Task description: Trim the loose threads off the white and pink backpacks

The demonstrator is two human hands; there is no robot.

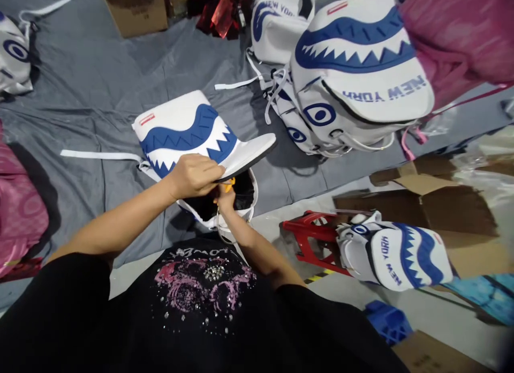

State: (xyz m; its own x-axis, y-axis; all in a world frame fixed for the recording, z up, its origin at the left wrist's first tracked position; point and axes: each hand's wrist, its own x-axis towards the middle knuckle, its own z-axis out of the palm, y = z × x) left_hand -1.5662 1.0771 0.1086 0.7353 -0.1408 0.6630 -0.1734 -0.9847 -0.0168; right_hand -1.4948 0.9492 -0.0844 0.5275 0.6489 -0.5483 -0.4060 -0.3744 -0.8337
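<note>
In front of me a white backpack [171, 118] with a blue shark-mouth print lies on the grey cloth, its top opening toward me. My left hand [196, 174] is closed on the edge of the backpack's flap and lifts it. Under the flap, my right hand [226, 198] reaches in at the opening with fingers closed around a small orange tool [229, 184], mostly hidden, so its kind is unclear. The dark lining [244, 189] shows beside the right hand. A white strap [100, 155] stretches out to the left.
More white shark-print backpacks [357, 57] stand at the upper right, beside a pink bag [461, 35]. Another lies over a red stool [307, 236] below the table edge. Cardboard boxes [138, 11] sit at the back; a pink backpack [20, 201] is at left.
</note>
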